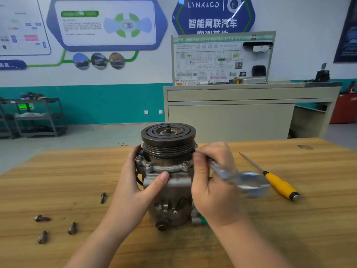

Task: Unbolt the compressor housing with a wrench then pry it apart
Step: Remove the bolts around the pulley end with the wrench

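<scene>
White wall [301, 20] with posters above a teal band [108, 105], grey floor [77, 138], a metal shelf rack [36, 117] at left, a beige cabinet [231, 117] holding a diagram board [222, 59], wooden table [67, 180] in front.

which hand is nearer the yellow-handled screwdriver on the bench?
Right. The right hand, gripping the silver wrench, sits just left of the yellow-handled screwdriver. The left hand holds the far side of the grey metal compressor.
</scene>
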Action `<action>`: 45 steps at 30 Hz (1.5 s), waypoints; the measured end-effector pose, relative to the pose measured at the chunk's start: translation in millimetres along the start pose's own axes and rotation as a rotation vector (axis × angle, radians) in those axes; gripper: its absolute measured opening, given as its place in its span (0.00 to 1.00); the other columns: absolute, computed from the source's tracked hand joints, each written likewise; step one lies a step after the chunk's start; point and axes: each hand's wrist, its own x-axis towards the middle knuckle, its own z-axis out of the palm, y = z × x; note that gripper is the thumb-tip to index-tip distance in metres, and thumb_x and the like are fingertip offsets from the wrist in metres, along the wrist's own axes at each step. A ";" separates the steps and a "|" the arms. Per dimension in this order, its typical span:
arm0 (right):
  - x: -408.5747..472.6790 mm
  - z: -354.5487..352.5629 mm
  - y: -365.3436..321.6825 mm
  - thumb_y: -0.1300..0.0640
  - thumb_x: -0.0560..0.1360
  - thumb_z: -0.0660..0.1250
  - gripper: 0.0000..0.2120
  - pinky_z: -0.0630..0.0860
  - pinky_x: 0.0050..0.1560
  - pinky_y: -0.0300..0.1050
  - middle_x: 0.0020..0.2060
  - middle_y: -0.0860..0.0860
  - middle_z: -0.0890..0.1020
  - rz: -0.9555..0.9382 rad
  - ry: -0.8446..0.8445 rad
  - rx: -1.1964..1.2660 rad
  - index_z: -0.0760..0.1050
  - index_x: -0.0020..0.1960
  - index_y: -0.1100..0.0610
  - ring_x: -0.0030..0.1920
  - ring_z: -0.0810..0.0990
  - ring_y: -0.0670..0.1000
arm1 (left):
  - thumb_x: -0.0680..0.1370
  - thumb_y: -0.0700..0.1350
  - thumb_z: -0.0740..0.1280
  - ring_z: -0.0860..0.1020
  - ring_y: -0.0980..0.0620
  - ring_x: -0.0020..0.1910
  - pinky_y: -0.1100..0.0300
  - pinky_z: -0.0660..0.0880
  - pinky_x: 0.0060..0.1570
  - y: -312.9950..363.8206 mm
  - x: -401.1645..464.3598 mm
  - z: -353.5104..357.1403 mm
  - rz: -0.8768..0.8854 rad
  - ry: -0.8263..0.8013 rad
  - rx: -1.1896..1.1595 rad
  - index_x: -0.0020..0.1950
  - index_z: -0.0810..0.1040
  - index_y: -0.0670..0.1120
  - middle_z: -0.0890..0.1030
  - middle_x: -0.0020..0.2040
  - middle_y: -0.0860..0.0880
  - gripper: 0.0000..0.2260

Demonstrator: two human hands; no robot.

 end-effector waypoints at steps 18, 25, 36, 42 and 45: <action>27.9 -10.0 17.2 0.48 0.80 0.57 0.10 0.78 0.30 0.43 0.28 0.48 0.82 0.785 0.362 0.427 0.72 0.41 0.46 0.24 0.80 0.49 | 0.64 0.70 0.66 0.65 0.76 0.62 0.75 0.65 0.53 -1.3 0.4 -0.3 -0.014 0.009 -0.020 0.72 0.55 0.65 0.65 0.64 0.74 0.40; 12.0 -6.5 2.1 0.47 0.80 0.58 0.12 0.74 0.35 0.42 0.31 0.50 0.77 0.127 0.016 0.072 0.73 0.43 0.53 0.31 0.78 0.50 | 0.66 0.68 0.68 0.66 0.73 0.63 0.74 0.65 0.54 -3.7 1.1 0.1 -0.005 0.008 0.002 0.74 0.55 0.62 0.66 0.66 0.70 0.41; 31.6 -5.8 26.4 0.52 0.83 0.52 0.15 0.67 0.21 0.36 0.30 0.55 0.77 1.314 0.549 0.863 0.67 0.40 0.57 0.19 0.70 0.48 | 0.62 0.72 0.65 0.65 0.71 0.65 0.72 0.63 0.59 -1.6 0.3 0.6 -0.036 0.020 -0.006 0.74 0.53 0.63 0.65 0.68 0.67 0.43; 32.3 -25.0 33.0 0.52 0.78 0.62 0.09 0.75 0.36 0.41 0.31 0.46 0.80 0.898 0.464 0.663 0.75 0.40 0.49 0.32 0.78 0.47 | 0.66 0.68 0.68 0.63 0.78 0.62 0.82 0.63 0.52 -1.5 0.3 0.1 -0.016 0.012 -0.024 0.72 0.55 0.65 0.63 0.64 0.74 0.38; 20.9 -31.7 28.0 0.41 0.68 0.72 0.12 0.68 0.38 0.30 0.33 0.43 0.76 0.738 0.009 0.222 0.76 0.36 0.48 0.35 0.73 0.39 | 0.66 0.69 0.68 0.65 0.77 0.62 0.81 0.64 0.52 0.6 0.3 -0.1 -0.013 0.020 -0.029 0.70 0.55 0.67 0.64 0.64 0.74 0.37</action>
